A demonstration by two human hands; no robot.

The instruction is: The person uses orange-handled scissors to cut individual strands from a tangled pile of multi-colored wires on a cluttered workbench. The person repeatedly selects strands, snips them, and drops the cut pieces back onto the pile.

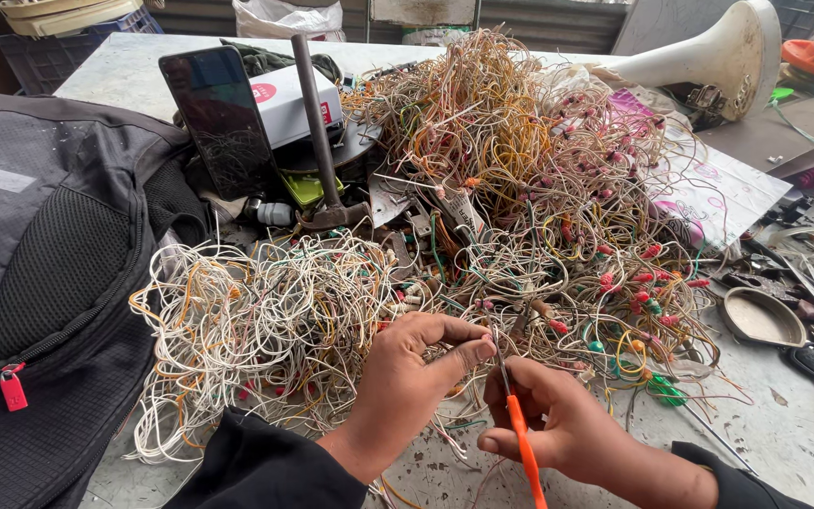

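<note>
Left hand (416,372) pinches a wire (468,351) from the tangle (482,207) on the desk (784,434), holding it taut at the blades. Right hand (558,424) grips orange-handled scissors (518,424) (blades nearly closed), positioned at the wire. Hammer (317,141) stands behind.

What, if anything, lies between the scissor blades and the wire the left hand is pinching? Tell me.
Nothing visible does. The left hand pinches a thin wire right at the blades of the orange-handled scissors in the right hand; the tangled wire pile sits behind.
</note>
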